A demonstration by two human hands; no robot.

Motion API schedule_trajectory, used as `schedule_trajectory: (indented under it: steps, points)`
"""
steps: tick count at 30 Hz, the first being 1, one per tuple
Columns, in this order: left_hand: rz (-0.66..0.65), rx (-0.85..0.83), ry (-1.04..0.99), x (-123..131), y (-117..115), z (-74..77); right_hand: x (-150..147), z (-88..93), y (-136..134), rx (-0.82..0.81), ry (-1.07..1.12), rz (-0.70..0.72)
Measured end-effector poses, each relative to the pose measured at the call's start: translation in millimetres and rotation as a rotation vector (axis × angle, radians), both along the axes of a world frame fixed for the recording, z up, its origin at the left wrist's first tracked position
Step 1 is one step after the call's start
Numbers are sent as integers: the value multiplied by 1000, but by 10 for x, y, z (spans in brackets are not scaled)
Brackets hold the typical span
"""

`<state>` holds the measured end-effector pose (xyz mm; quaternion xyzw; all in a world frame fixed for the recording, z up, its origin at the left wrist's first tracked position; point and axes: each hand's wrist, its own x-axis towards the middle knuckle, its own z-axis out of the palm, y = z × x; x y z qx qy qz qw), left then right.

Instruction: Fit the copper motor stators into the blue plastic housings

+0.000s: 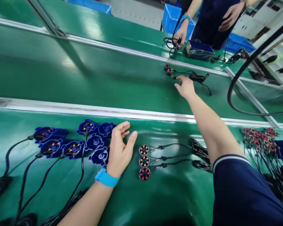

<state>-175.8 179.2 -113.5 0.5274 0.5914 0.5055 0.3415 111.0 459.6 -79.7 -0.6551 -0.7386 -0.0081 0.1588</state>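
Note:
My right hand stretches far across the green belt, fingers apart, just short of a pair of small round stators with a bundled black cable. It holds nothing. My left hand, with a blue wristband, hovers open over the near bench. It sits between several blue-housed motors on its left and three bare copper-wound stators on its right, each with a black lead.
A heap of red and copper stators with cables lies at the near right. Across the belt a co-worker's hand holds black cable beside a dark blue box. Blue crates stand behind. A thick black hose arcs at right.

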Motion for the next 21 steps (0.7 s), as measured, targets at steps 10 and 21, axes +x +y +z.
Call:
schedule_trajectory:
  steps: [10, 21]
  points:
    - [-30, -2, 187, -10, -70, 80, -270, -258, 1239, 0, -79, -125]
    - [-58, -4, 202, 28, -69, 119, -39, -147, 1049, -68, -102, -83]
